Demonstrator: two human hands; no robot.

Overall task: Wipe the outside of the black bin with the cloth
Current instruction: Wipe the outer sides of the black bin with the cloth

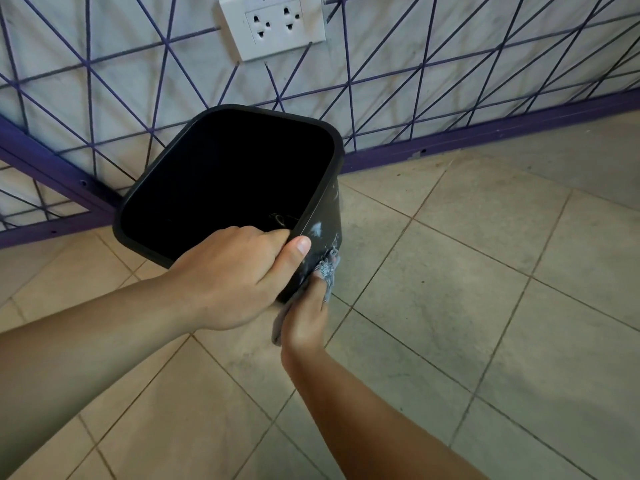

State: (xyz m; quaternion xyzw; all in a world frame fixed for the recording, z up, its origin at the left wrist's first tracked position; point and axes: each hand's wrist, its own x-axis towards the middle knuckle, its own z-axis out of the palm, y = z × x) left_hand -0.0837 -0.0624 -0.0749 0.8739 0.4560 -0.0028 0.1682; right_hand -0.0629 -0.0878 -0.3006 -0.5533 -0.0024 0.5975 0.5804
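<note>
The black bin [194, 202] is tilted above the tiled floor, its open mouth facing me. My left hand [239, 275] grips the bin's near rim at the corner, fingers inside and thumb on the outer wall. The outer right wall carries pale smears [317, 230]. My right hand [306, 317] sits below that corner and presses a grey cloth [329, 270] against the bin's outside. Most of the cloth is hidden under the hand and the bin.
A white wall with a purple line pattern and a purple skirting [485, 136] runs behind the bin. A white double power socket [273, 26] sits on the wall above. Beige floor tiles [485, 289] spread to the right and front.
</note>
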